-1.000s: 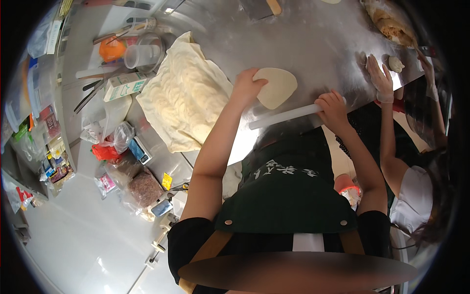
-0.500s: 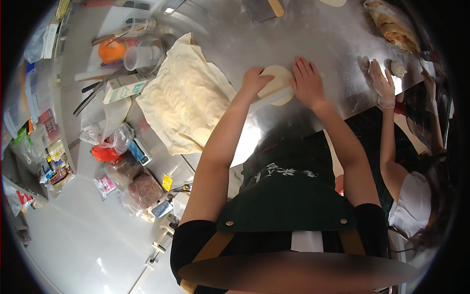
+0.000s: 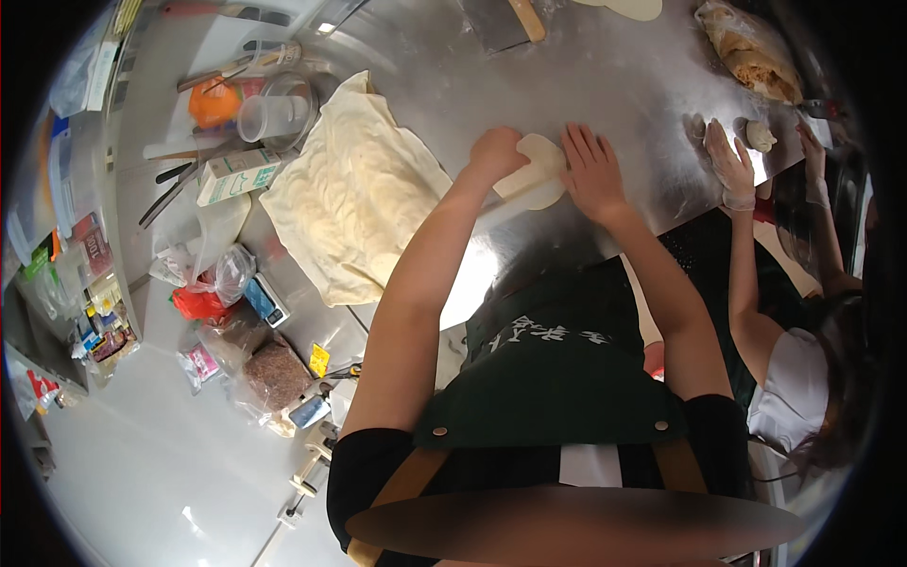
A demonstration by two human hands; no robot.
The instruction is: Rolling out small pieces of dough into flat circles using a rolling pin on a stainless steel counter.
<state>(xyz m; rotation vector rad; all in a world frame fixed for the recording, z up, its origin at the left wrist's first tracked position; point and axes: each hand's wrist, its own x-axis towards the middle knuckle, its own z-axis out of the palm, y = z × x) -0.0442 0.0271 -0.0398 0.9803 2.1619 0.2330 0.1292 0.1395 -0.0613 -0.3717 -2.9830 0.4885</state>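
Note:
My left hand is closed at the left edge of a thin pale dough round. A white rolling pin lies over the lower part of the round. My right hand lies palm down at the pin's right part, fingers stretched out and slightly apart. To the left of my hands a large wrinkled dough sheet covers part of the steel worktop.
A co-worker's gloved hands are by a small dough ball at the right; a filled bag lies beyond. Left are a carton, clear containers, bags and knives. A scraper lies at the top.
My right hand has moved up and left from the pin's end onto the dough round with the pin, then slightly down. The pin now crosses the round. The co-worker's hands have shifted slightly.

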